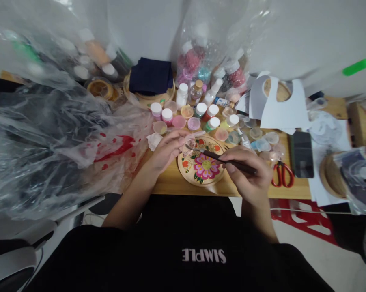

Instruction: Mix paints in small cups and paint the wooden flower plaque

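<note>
My left hand point(167, 151) is closed around a small clear plastic cup point(187, 149), tipped over the far left part of a round wooden plaque. In my right hand point(250, 172) is a palette knife point(213, 155) with a dark handle, its thin metal end reaching into or against the cup. What the cup contains is too blurred to tell. The wooden plaque point(187, 175) lies below both hands, bearing a pink flower with a yellow centre point(206, 165), orange blossoms and green leaves with gold outlines. Part of it is hidden by the hands.
Lidded paint jars point(213, 123) and small open cups point(194, 123) crowd the area behind the plaque. Red-handled scissors point(283, 175) and a dark phone point(302, 154) lie at right. Plastic sheeting point(49, 154) fills the left. Folded navy cloth point(151, 76) sits at the back.
</note>
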The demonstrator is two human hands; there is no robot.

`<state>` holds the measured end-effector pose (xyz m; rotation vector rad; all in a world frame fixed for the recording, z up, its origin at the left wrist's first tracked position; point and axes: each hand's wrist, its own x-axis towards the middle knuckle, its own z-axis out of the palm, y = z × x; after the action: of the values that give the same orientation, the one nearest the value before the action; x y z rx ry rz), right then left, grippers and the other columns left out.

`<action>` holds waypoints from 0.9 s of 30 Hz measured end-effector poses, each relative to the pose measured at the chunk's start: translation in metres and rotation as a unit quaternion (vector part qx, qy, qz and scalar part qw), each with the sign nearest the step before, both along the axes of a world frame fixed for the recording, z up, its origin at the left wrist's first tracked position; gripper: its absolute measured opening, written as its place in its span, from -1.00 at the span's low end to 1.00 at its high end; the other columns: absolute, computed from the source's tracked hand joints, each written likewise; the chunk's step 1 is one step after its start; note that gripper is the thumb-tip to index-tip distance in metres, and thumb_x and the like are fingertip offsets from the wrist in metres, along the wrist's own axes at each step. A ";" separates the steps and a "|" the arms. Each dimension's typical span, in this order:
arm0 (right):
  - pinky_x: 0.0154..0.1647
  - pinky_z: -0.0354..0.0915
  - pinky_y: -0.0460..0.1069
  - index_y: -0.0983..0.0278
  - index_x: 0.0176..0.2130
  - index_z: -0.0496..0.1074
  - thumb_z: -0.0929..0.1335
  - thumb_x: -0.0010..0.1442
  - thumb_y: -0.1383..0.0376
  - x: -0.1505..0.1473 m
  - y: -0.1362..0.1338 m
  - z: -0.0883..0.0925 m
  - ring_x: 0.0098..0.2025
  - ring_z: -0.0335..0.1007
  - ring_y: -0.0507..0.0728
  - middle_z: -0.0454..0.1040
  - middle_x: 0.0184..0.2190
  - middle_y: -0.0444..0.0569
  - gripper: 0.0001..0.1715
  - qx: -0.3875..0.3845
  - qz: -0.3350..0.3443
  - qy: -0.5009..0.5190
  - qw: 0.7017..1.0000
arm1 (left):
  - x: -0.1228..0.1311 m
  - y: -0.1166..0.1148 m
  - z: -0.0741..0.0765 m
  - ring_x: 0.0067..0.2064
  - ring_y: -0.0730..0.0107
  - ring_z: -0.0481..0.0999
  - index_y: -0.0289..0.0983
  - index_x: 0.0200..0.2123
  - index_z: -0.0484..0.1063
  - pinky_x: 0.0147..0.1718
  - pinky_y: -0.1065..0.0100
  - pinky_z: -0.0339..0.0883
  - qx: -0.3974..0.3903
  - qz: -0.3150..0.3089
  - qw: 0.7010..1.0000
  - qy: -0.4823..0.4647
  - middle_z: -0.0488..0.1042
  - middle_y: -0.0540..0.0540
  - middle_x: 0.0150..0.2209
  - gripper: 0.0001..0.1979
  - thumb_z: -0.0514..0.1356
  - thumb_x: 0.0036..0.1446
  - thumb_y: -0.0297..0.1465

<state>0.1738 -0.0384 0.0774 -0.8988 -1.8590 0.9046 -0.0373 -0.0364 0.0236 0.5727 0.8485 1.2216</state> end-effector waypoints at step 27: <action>-0.53 0.34 -0.01 0.22 -0.38 0.57 0.40 0.07 0.37 -0.005 0.008 -0.029 -0.56 0.41 0.08 0.50 -0.58 -0.14 -0.90 -0.214 -0.117 0.234 0.941 | 0.000 0.001 -0.006 -0.26 0.42 0.53 -0.23 -0.37 0.55 -0.30 0.41 0.40 -0.002 0.003 1.000 -0.022 0.54 0.03 -0.33 -0.80 0.41 -0.12 -0.35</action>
<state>0.1691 -0.0303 0.0484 -1.0276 -1.1414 1.2696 -0.0376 -0.0354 0.0175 0.5377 0.8168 1.2337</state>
